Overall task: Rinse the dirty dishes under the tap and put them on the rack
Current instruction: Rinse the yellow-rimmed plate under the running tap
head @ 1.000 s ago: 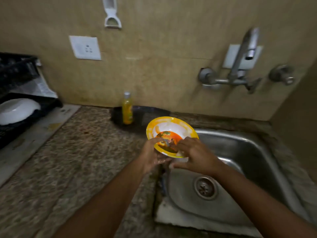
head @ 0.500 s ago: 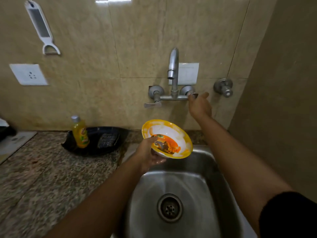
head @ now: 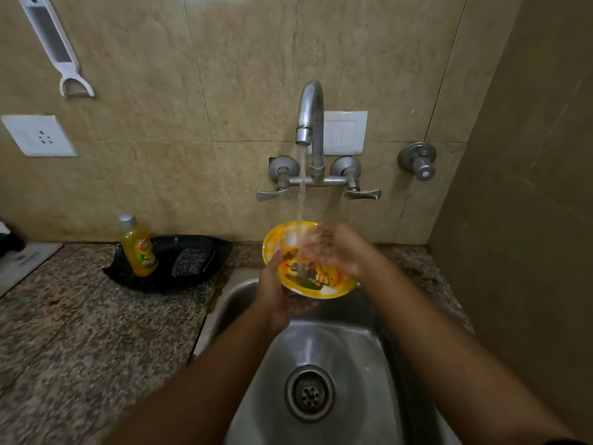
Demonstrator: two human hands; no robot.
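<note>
Left hand (head: 278,295) grips the yellow bowl (head: 324,285) from below, over the sink (head: 349,364). Right hand (head: 333,248), blurred, rests inside it under the tap (head: 310,123) stream; grip indeterminate. Bottle (head: 138,247) label left of the hands: unreadable.

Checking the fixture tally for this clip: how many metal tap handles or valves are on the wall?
3. One lever handle left of the spout, one lever handle right of it, and a separate round valve farther right, near the corner. None appears hidden.
</note>
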